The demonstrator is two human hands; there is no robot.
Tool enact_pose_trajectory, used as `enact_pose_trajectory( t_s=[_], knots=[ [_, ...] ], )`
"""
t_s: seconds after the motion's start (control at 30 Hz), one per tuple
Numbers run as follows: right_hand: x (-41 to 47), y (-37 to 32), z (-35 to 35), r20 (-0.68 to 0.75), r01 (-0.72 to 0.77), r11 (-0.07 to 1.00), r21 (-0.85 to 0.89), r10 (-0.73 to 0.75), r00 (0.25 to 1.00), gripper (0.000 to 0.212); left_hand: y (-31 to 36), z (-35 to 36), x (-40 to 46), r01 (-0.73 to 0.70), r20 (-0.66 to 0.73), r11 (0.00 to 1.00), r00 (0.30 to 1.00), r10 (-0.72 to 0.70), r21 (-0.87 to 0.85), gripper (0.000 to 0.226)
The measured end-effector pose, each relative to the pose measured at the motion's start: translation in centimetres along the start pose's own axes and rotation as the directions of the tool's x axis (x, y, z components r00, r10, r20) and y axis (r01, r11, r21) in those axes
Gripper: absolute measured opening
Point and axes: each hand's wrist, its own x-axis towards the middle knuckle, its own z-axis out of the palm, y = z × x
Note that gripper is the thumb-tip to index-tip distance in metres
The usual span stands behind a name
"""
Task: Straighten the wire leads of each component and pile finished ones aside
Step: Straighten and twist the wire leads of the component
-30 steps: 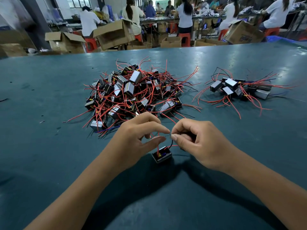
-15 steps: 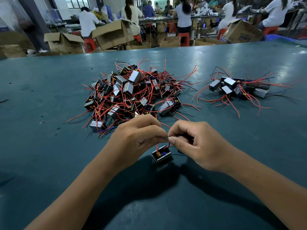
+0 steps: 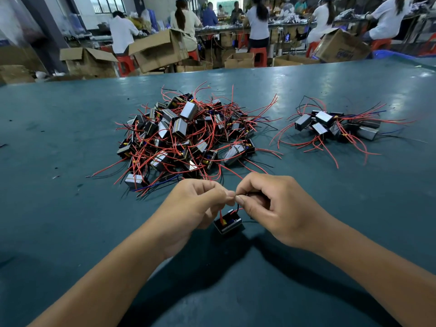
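Observation:
A small black component with red and black wire leads stands on the green table, just below my two hands. My left hand pinches a red lead that rises from it. My right hand pinches a black lead; the fingertips of both hands meet above the component. Behind my hands lies a large tangled heap of components with red leads. A smaller pile of components lies at the right, its leads fanned outward.
Past the table's far edge stand open cardboard boxes and red stools. Several people in white work at benches further back. A blue bin edge shows at the far right.
My hands have drawn closer, so the fingertips now meet above the component. The component has stayed on the table. Both piles are unchanged.

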Motion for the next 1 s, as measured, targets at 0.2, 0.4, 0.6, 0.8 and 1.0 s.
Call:
enact_pose_trajectory(
  t_s=[0.2, 0.4, 0.6, 0.8, 1.0],
  knots=[
    [0.0, 0.5, -0.6, -0.008, -0.094, 0.993, 0.074, 0.094, 0.996, 0.015, 0.5, -1.8, -0.4, -0.228, 0.080, 0.948, 0.973, 0.215, 0.223, 0.016],
    [0.0, 0.5, -0.8, 0.037, -0.112, 0.987, 0.116, 0.109, 0.993, 0.013, 0.1, -1.9, 0.0, -0.595, 0.193, 0.547, 0.761, 0.620, 0.589, 0.015],
    [-0.1, 0.3, -0.8, 0.083, -0.125, 0.976, 0.177, 0.112, 0.990, 0.009, -0.2, -2.0, 0.5, -0.682, 0.290, 0.447, 0.685, 0.669, 0.579, 0.029],
    [0.0, 0.3, -1.0, 0.118, -0.154, 0.966, 0.208, 0.132, 0.984, 0.010, 0.0, -2.6, 0.6, -0.691, 0.308, 0.401, 0.663, 0.682, 0.601, 0.024],
    [0.0, 0.1, -0.7, 0.160, -0.146, 0.963, 0.225, 0.111, 0.981, 0.009, -0.5, -2.1, 0.7, -0.692, 0.292, 0.317, 0.610, 0.737, 0.648, 0.011]
  ],
)
